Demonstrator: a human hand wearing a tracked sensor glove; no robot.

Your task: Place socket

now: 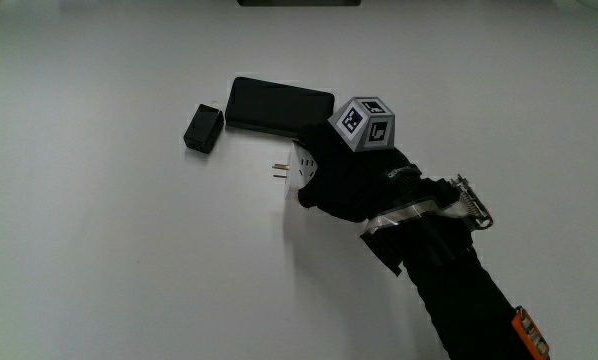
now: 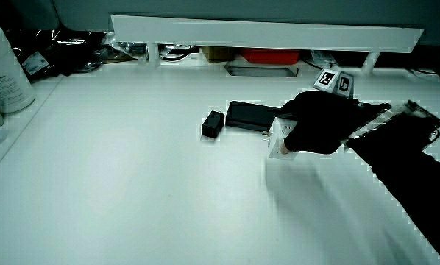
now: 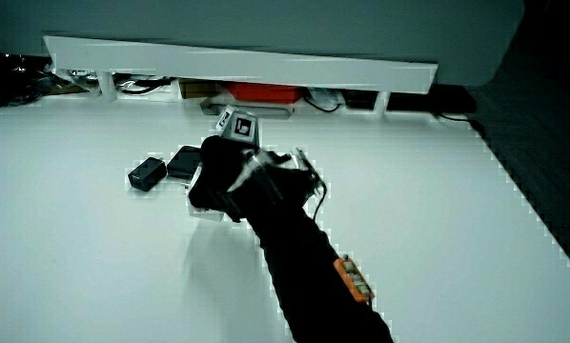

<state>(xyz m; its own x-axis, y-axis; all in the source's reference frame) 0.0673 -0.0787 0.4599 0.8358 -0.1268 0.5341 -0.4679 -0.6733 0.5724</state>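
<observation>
The socket (image 1: 301,170), a small white plug-in block, sits under the fingers of the hand (image 1: 341,178), which closes around it from above. Its two metal prongs (image 1: 277,171) stick out sideways past the fingers, pointing away from the forearm. It is at the desk (image 1: 109,260) surface or just above it; whether it touches cannot be told. It lies just nearer to the person than the black phone (image 1: 275,105) and near the small black charger block (image 1: 204,128), which sits beside the phone's short end.

The hand is palm down, with its fingers curled over the socket, and the patterned cube (image 1: 367,124) on its back faces up. The black-sleeved forearm (image 1: 459,280) runs from the wrist back toward the person, with a strip of grey tape (image 1: 404,214) around the wrist and a small orange tag (image 1: 531,332) farther down the sleeve.

In a side view the socket (image 2: 280,137) shows as a pale block poking out from the glove (image 2: 319,125), with a shadow on the desk under it. In a side view the hand (image 3: 218,181) and forearm cover most of the socket, so only a pale edge (image 3: 205,211) shows below the fingers. The fingertips themselves are lost in the black of the glove. The phone is partly covered by the hand in all views.
</observation>
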